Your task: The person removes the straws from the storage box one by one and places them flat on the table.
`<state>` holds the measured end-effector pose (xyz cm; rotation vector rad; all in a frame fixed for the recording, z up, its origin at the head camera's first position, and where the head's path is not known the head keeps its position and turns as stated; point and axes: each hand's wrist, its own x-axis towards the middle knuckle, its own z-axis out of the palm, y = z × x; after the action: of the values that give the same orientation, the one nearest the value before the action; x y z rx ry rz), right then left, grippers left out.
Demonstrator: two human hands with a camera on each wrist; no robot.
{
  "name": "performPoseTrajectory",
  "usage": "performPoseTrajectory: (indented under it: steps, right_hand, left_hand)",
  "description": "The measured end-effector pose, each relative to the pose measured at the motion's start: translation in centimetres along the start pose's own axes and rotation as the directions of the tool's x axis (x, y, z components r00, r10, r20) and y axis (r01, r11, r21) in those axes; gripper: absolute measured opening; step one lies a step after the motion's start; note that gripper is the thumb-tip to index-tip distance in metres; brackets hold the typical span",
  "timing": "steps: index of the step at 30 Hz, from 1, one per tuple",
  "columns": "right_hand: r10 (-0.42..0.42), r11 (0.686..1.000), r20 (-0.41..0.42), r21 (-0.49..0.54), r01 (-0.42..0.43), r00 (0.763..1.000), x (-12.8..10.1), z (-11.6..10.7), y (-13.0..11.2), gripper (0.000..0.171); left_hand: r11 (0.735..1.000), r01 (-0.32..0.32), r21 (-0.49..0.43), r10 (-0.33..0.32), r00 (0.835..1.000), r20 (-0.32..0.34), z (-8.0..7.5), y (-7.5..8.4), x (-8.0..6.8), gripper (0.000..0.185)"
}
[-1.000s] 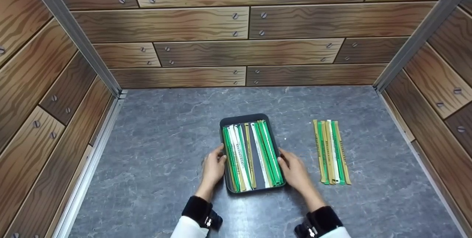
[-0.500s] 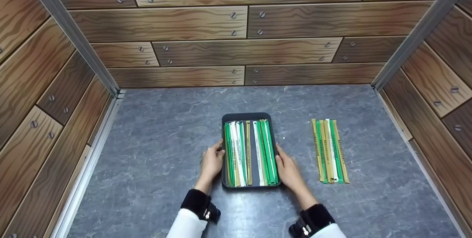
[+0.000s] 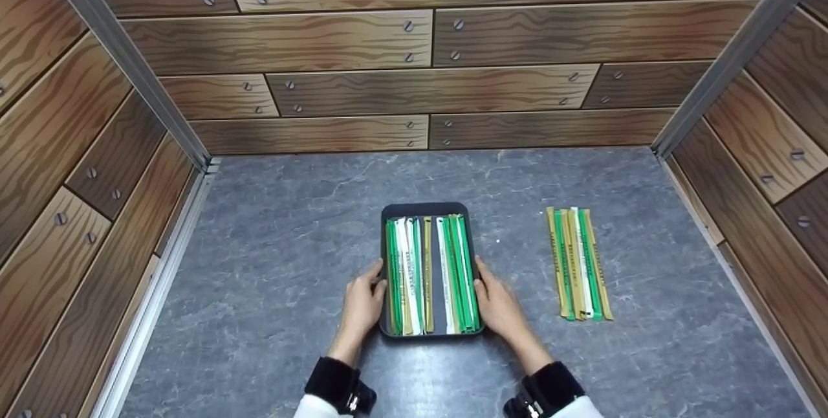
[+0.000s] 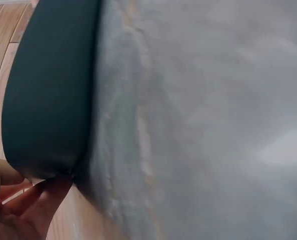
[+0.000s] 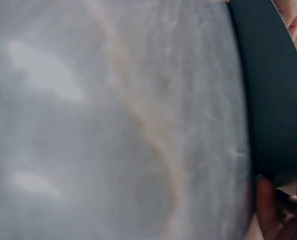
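At the worktop (image 3: 272, 237), left hand (image 3: 362, 300) and right hand (image 3: 501, 303) grip the tray (image 3: 424, 209), squarer than a second ago, its sticks (image 3: 412, 275) running straighter.

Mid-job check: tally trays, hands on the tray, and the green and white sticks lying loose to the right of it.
Tray: 1
Hands, left hand and right hand: 2
Loose green sticks: 2
Loose white stick: 1
Total: 6

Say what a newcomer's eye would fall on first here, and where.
Probably the dark tray of green, white and gold sticks, near the head view's middle, held between the left hand and right hand. Next, the row of similar sticks to the tray's right. Then the wood-patterned wall behind the grey table.
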<state>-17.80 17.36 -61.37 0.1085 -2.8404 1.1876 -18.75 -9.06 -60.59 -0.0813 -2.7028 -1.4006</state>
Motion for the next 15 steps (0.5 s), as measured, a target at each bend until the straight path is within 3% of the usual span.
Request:
performPoseTrajectory:
  steps: [3, 7, 11, 15]
  right_hand:
    - [-0.008, 0.992, -0.076, -0.126, -0.002, 0.997, -0.2, -0.2, -1.1, 0.048]
    - [-0.14, 0.971, -0.172, -0.216, 0.102, 0.975, -0.5, 0.0, -3.2, 0.047]
    - [-0.232, 0.947, -0.105, -0.25, 0.201, 0.967, -0.6, 0.7, -4.7, 0.048]
    - [-0.162, 0.907, 0.016, -0.393, 0.155, 0.987, -0.5, 1.3, -5.2, 0.049]
  left_hand:
    - [1.0, -0.01, 0.001, 0.01, 1.0, -0.006, -0.2, -0.1, -0.5, 0.041]
    - [1.0, -0.001, -0.022, 0.001, 1.0, -0.007, -0.4, -0.1, -0.8, 0.04]
    - [1.0, -0.001, -0.019, 0.001, 1.0, -0.003, -0.3, 0.0, -1.0, 0.042]
    - [1.0, -0.005, -0.008, 0.004, 1.0, -0.009, -0.2, -0.2, -1.2, 0.042]
